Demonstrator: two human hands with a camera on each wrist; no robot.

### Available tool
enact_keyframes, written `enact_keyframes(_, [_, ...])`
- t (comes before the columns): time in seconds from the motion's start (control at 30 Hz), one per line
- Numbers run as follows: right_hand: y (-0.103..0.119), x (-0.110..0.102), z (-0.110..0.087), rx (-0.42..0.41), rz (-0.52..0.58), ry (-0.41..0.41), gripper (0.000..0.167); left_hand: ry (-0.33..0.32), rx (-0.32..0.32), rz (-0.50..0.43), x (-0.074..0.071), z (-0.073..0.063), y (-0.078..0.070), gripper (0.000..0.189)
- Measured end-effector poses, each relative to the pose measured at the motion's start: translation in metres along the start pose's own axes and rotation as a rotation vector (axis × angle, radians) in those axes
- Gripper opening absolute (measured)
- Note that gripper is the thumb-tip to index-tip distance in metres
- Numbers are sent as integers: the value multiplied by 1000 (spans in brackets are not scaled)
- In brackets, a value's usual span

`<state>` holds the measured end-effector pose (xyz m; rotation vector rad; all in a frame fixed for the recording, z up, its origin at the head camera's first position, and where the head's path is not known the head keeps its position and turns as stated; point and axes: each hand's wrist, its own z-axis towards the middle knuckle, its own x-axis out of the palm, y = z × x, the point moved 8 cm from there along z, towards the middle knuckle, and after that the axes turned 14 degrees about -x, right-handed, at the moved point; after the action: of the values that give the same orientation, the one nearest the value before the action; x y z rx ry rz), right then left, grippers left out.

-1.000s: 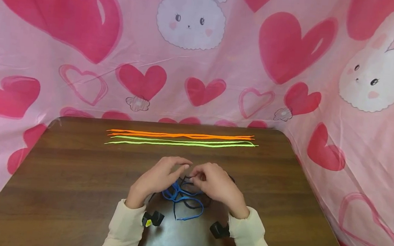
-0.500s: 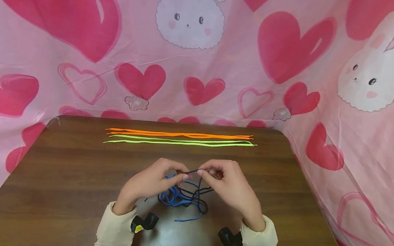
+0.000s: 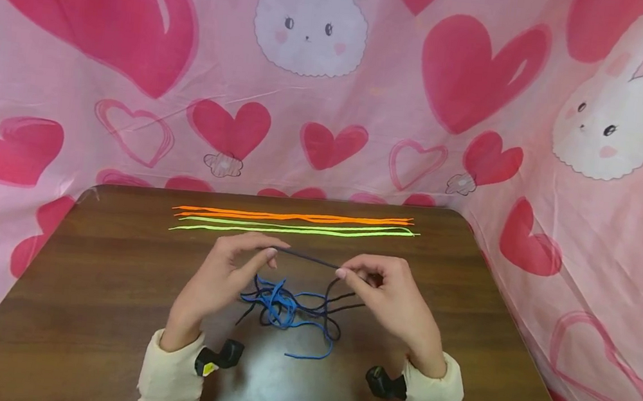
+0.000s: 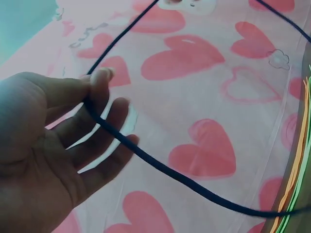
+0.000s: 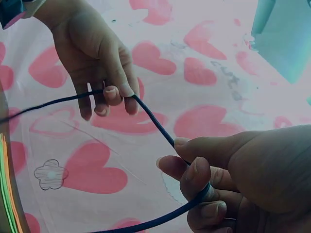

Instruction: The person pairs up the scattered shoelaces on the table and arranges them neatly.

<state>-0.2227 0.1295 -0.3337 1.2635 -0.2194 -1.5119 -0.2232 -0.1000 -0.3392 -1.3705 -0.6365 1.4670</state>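
A dark navy shoelace [image 3: 310,259] stretches between my two hands above the table. My left hand [image 3: 227,272] pinches it between thumb and index finger, the other fingers spread loosely in the left wrist view. With thumb and curled fingers my right hand [image 3: 396,292] grips the same lace [image 5: 155,121], which bends round the fingers and hangs down. Below the hands lies a loose tangle of blue shoelace [image 3: 279,306] and dark lace, one blue end curving toward the front. Strands of the dark lace run from the tangle up to my right hand.
Two orange shoelaces [image 3: 296,217] and two yellow-green shoelaces [image 3: 295,229] lie straight, side by side, along the back of the brown wooden table [image 3: 87,281]. Behind it hangs a pink cloth [image 3: 378,90] printed with hearts and rabbits.
My hands have come together on the dark lace and then spread apart, the left moving left and up, drawing a length taut. The tangle beneath has shifted and loosened.
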Motion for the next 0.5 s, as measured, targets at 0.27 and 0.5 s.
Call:
enact_keyframes(0.27, [6, -3, -2, 2, -14, 6, 5, -221, 101, -141, -27, -7, -5, 26])
enact_keyframes(0.5, [11, -6, -4, -25, -17, -1, 4, -363, 136, -228, -47, -14, -7, 26])
